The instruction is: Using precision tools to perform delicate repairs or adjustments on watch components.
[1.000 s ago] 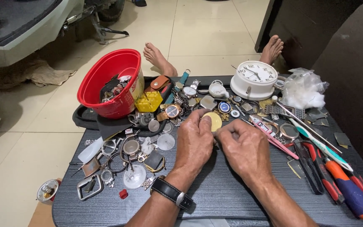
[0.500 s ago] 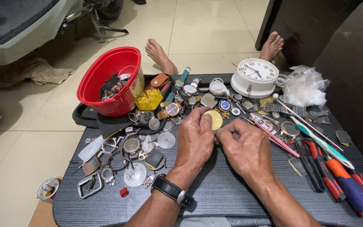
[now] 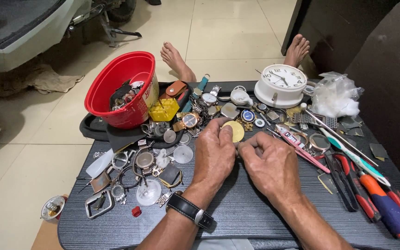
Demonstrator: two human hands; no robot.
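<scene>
Left hand (image 3: 215, 155) pinched a round yellow metal watch dial (image 3: 235, 131) at its 1 o'clock. Right hand (image 3: 270, 163) was curled nearly closed, fingertips (image 3: 246, 149) touching the left; any tool in it hidden. Red plastic bowl (image 3: 116, 78) at 10 o'clock.

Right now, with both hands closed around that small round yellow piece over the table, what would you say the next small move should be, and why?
Probably a steadier pinch before anything else. The left hand grips the round yellow piece at its edge with the fingertips, and the right hand presses in beside it, hiding whatever it holds. Loose watch parts crowd the dark table, so a slip could lose the piece among them.
</scene>
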